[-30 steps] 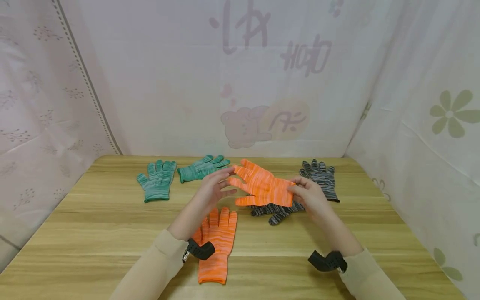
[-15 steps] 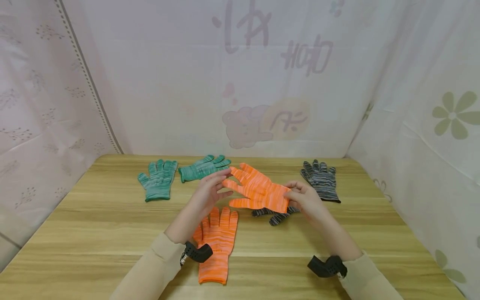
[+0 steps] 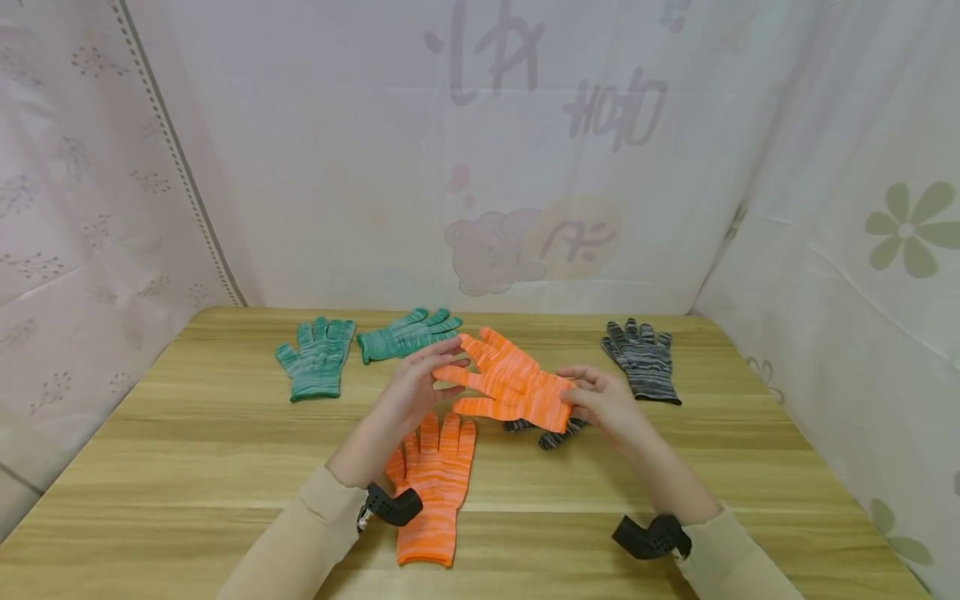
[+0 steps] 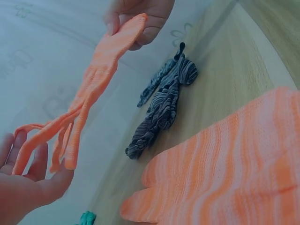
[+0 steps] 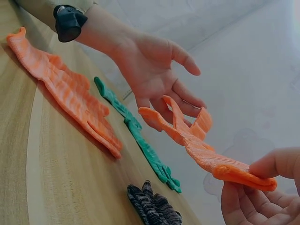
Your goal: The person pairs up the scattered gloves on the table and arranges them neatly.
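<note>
An orange knit glove (image 3: 517, 383) hangs above the table, palm part flat and fingers to the left. My right hand (image 3: 611, 404) pinches its cuff between thumb and fingers, as the right wrist view shows. My left hand (image 3: 408, 383) is at the glove's finger end. In the right wrist view that left hand (image 5: 152, 75) has loosely spread fingers, the glove's fingertips lying against them and the thumb standing apart. Below, a second orange glove (image 3: 435, 492) lies flat on the table, fingers pointing away, partly covered by my left forearm in the head view.
Two green gloves, one upright (image 3: 318, 358) and one slanted (image 3: 411, 333), lie at the back left of the wooden table (image 3: 225, 467). A grey-black glove (image 3: 641, 362) lies back right. Another dark glove (image 3: 558, 435) is mostly hidden under the held one. Curtains (image 3: 337, 167) enclose the table.
The held orange glove and my right hand have moved a little left and down. My left hand has shifted slightly left, staying at the glove's fingers. The gloves on the table have not moved.
</note>
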A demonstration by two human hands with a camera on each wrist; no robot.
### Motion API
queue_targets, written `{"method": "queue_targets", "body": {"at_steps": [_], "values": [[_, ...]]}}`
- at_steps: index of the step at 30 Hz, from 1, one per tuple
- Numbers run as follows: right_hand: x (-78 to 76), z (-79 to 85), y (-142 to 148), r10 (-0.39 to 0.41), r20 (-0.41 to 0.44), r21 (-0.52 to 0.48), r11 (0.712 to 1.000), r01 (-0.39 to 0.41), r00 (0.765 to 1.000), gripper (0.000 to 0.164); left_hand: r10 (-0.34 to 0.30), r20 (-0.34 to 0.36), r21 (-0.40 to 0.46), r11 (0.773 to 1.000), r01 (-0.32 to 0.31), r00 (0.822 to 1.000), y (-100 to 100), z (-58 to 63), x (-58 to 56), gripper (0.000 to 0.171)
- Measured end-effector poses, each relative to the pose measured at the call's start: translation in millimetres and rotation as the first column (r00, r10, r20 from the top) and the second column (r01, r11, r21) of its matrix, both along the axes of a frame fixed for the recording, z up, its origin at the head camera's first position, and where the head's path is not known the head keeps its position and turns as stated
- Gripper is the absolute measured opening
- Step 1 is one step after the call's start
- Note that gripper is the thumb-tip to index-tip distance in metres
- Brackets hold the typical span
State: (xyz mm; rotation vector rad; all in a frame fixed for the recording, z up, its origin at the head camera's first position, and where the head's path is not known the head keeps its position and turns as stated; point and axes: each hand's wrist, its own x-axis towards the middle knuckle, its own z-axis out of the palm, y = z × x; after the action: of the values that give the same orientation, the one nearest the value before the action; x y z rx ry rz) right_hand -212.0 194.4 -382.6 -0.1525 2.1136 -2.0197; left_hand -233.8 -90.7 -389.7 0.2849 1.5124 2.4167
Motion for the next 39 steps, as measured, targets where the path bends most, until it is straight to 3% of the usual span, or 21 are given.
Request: {"method": "queue_targets", "body": {"at_steps": [9, 14, 24, 29, 39], "values": [[2.4, -2.7, -2, 0.109, 0.033, 0.025, 0.994, -0.110, 0.993, 0.053, -0.061, -0.016, 0.152, 0.986, 0.063, 0.998, -2, -1.2, 1.3, 0.046], [3.4, -5.3, -3, 0.149, 0.060, 0.044, 0.987, -0.152, 0.987, 0.053, -0.097, -0.040, 0.144, 0.984, 0.102, 0.994, -4, -2.3, 0.6, 0.047], [7.8, -8.6, -10, 0.153, 0.137, 0.048, 0.986, -0.161, 0.979, 0.056, -0.171, -0.045, 0.109, 0.978, 0.175, 0.984, -9, -4.1, 0.7, 0.047], [10.8, -10.6, -13, 0.205, 0.140, 0.056, 0.975, -0.215, 0.969, 0.056, -0.218, -0.052, 0.117, 0.968, 0.223, 0.974, -9, -4.8, 1.0, 0.041], [16.5, -16.5, -20, 0.280, 0.108, 0.044, 0.957, -0.286, 0.954, 0.038, -0.251, -0.047, 0.100, 0.962, 0.255, 0.967, -9, -6.0, 1.4, 0.038]]}}
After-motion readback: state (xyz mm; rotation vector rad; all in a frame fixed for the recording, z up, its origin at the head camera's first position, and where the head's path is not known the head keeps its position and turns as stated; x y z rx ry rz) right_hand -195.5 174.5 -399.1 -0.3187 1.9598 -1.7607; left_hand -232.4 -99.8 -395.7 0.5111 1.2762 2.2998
